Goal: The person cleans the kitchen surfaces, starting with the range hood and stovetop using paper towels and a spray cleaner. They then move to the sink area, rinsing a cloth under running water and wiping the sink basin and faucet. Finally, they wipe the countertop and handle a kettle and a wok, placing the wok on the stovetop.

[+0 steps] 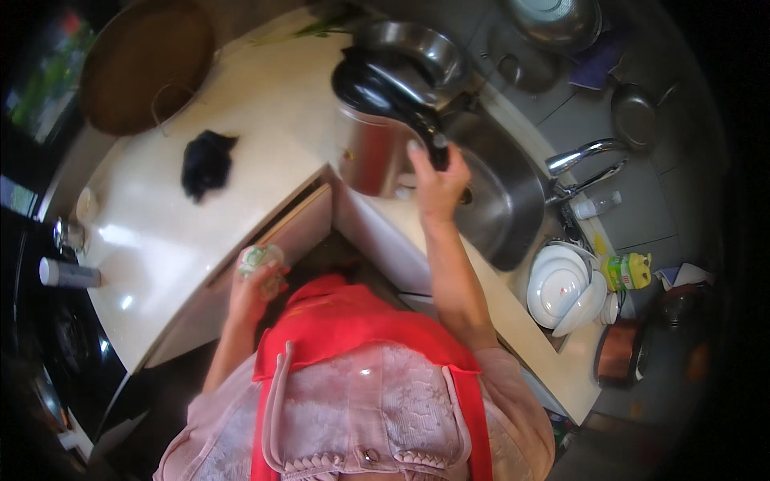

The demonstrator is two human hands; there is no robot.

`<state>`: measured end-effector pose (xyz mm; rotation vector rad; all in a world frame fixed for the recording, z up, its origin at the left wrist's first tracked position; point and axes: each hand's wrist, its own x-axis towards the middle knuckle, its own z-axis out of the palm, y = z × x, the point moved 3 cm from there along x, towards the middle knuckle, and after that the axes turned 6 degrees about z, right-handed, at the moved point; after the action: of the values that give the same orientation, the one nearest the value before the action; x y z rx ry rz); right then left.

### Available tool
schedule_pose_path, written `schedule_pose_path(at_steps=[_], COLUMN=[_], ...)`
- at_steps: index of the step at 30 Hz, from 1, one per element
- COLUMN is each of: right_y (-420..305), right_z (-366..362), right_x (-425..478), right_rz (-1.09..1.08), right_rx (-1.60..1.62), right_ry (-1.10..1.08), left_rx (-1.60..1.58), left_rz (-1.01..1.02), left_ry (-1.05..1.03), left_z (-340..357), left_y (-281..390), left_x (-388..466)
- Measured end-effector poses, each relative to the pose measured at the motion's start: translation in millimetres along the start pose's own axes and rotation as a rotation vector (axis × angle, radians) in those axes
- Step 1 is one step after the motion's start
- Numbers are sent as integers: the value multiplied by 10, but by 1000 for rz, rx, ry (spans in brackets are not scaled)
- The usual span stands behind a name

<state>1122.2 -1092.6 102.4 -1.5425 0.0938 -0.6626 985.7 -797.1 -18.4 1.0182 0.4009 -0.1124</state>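
Observation:
My right hand (442, 183) grips the black handle of a steel pot (373, 150), which looks like a pressure cooker. A shiny black part (367, 87) runs across its top, and its polished side carries a red reflection. The pot is at the inner corner of the counter, beside the steel sink (508, 198); whether it rests there or is lifted is unclear. In my left hand (249, 294), held low at the counter's front edge, is a crumpled white-and-green cloth (261, 258). On the left counter lies a dark bunched item (207, 165), possibly a cloth.
Behind the pot stands a steel basin (415, 45). A chrome faucet (586, 159) reaches over the sink. White plates and bowls (559, 285) lean together on the right, near a yellow-green bottle (625, 270). A large brown round board (147, 66) is at the far left, above a white-capped container (69, 273).

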Motion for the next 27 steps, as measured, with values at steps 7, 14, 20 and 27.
schedule_pose_path(at_steps=[7,14,20,27], right_y=[866,1050,2172,2275], right_z=[348,-203,-2968,-3311], right_x=[727,1173,1612,2064], right_rz=[108,-31,501,630], right_rx=[109,-180,-527,-445], right_ry=[-45,-414,344,-43], left_rx=[130,270,209,571], left_rz=[-50,-308,-440,-313], left_ry=[-160,-497,-690,-631], left_z=[1032,2040,2610,3665], left_y=[166,24,-737,-1877], left_x=[891,1238,1601,1852])
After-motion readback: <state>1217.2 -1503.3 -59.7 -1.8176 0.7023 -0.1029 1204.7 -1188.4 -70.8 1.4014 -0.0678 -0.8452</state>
